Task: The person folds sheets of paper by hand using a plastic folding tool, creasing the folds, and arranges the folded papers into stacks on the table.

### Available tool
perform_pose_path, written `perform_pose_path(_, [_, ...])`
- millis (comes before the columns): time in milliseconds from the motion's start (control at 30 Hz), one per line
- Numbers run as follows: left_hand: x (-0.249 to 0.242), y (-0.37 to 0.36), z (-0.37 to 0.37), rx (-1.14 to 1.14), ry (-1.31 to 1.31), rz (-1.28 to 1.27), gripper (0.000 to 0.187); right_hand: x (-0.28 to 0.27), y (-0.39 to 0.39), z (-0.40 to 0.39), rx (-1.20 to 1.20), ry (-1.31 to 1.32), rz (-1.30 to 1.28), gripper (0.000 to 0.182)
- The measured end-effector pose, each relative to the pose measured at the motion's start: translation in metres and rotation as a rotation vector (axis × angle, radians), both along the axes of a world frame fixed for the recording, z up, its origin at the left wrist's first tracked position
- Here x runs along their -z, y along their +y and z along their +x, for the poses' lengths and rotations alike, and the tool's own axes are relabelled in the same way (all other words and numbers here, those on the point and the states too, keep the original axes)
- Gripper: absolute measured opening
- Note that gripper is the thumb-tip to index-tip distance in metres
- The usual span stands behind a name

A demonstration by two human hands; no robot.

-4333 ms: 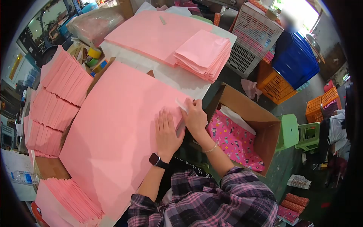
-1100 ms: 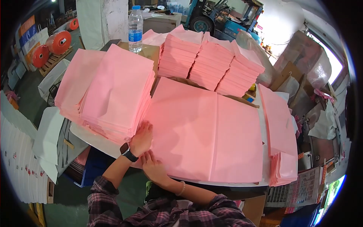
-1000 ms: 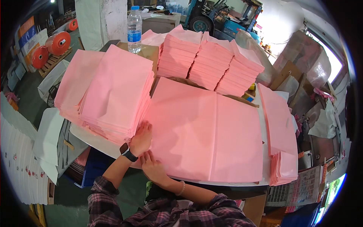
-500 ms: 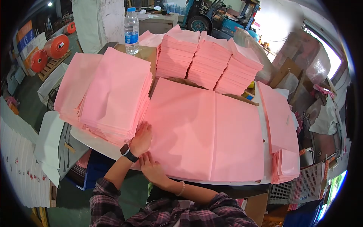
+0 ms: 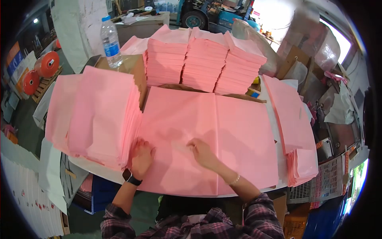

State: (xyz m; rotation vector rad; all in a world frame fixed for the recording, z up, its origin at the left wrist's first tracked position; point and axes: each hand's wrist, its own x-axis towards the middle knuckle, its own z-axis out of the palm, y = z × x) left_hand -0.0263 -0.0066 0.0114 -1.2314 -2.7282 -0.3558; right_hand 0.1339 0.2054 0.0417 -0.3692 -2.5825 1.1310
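Note:
My left hand (image 5: 142, 157), with a black watch on the wrist, lies flat on the left pink sheet (image 5: 175, 123), its fingers stretched out beside the tall pink stack (image 5: 103, 115). Over the same sheet, left of the seam, is my right hand (image 5: 202, 153). Its fingers are curled in, and nothing shows between them. A second pink sheet (image 5: 246, 139) adjoins the first along an upright seam right of the middle. Both sheets lie smooth, with shadows of my arms and hands across them.
Tall piles of pink sheets (image 5: 203, 59) stand along the back. A water bottle (image 5: 110, 42) is on a cardboard box (image 5: 137, 73) at the back left. On the right lie more pink sheets (image 5: 288, 115) and a small folded bundle (image 5: 304, 165). A forklift (image 5: 195, 18) stands behind.
My right hand has moved right, from beside the left hand to near the seam, and its fingers have curled. My left hand stays by the stack. The camera view has shifted.

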Motion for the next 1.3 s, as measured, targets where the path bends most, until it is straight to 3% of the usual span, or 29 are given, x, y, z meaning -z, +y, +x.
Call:
perform_pose_path(200, [-0.004, 0.005, 0.015, -0.067, 0.077, -0.002, 0.047, 0.031, 0.096, -0.042, 0.093, 0.040, 0.069, 0.017])
perform_pose_path(333, [-0.005, 0.005, 0.013, -0.095, 0.029, -0.026, 0.052, 0.068, 0.192, -0.082, 0.352, 0.052, 0.537, 0.022])
perform_pose_path(400, [-0.002, 0.003, 0.013, -0.054, 0.071, -0.020, 0.053, 0.073, 0.248, -0.104, 0.584, 0.057, 0.369, 0.019])
perform_pose_path(433, [-0.003, 0.003, 0.012, -0.051, 0.069, -0.028, 0.053, 0.066, 0.261, -0.106, 0.586, 0.052, 0.362, 0.019])
perform_pose_path(500, [-0.005, 0.001, 0.009, -0.031, 0.031, -0.032, 0.056, 0.047, 0.268, -0.104, 0.466, 0.165, 0.676, 0.015])
perform_pose_path(533, [-0.006, -0.001, 0.008, -0.022, 0.010, -0.033, 0.058, 0.047, 0.265, -0.098, 0.468, 0.161, 0.671, 0.015])
perform_pose_path(633, [-0.004, -0.001, 0.007, -0.079, 0.005, -0.082, 0.059, 0.049, 0.233, -0.050, 0.140, 0.268, 0.922, 0.012])
perform_pose_path(733, [-0.004, -0.003, 0.010, -0.166, -0.086, -0.214, 0.060, 0.038, 0.154, 0.049, -0.049, 0.271, 0.784, 0.017])
perform_pose_path(800, [0.007, -0.012, 0.003, -0.003, 0.069, -0.096, 0.060, 0.049, 0.095, 0.135, -0.220, 0.299, 0.765, 0.029])
perform_pose_path(867, [0.016, -0.011, 0.000, 0.006, 0.259, -0.088, 0.059, 0.030, 0.025, 0.213, -0.358, 0.131, 0.691, 0.027])
perform_pose_path(900, [0.010, -0.008, 0.003, 0.014, 0.234, -0.106, 0.059, 0.023, 0.000, 0.241, -0.438, 0.048, 0.638, 0.024])
perform_pose_path(967, [-0.008, 0.000, 0.009, -0.134, -0.048, -0.166, 0.056, 0.019, -0.019, 0.264, -0.429, -0.019, 0.472, 0.025])
perform_pose_path(1033, [-0.006, 0.001, 0.008, -0.106, -0.045, -0.172, 0.055, 0.018, -0.032, 0.273, -0.394, -0.099, 0.196, 0.027])
perform_pose_path(1167, [-0.010, 0.005, 0.004, -0.076, -0.009, -0.140, 0.053, 0.003, -0.025, 0.237, 0.044, -0.180, -0.011, 0.032])
perform_pose_path(1300, [-0.012, 0.003, 0.000, -0.047, -0.014, -0.100, 0.051, -0.012, -0.019, 0.202, -0.054, -0.201, 0.235, 0.040])
